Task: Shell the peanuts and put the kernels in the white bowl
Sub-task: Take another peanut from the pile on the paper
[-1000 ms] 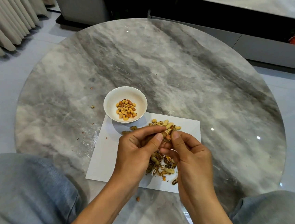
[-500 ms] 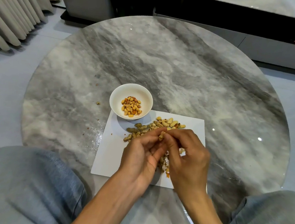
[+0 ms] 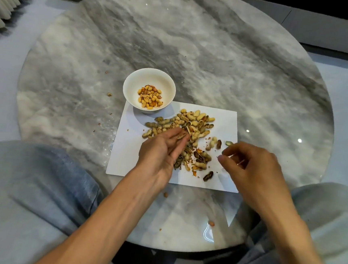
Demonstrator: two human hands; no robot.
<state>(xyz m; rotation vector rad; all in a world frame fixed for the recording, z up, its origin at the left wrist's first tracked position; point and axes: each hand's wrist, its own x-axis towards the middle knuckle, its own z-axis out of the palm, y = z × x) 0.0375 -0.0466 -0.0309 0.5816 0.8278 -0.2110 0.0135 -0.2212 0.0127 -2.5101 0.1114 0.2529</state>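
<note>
The white bowl stands at the paper's far-left corner with several shelled kernels in it. A heap of unshelled peanuts lies on the white paper sheet, and broken shells lie nearer to me. My left hand is over the heap's near edge and pinches a peanut between thumb and fingertips. To the right of the shells, my right hand hovers over the paper's right edge with loosely curled fingers, and I see nothing held in it.
The round grey marble table carries the paper and bowl. Stray kernels and crumbs lie on the table near its front edge. My knees in blue jeans flank the table. A low cabinet stands behind it.
My hands were together, working one peanut above the shells. They have since parted: the right hand swung out to the right, and the left hand holds a peanut by the heap.
</note>
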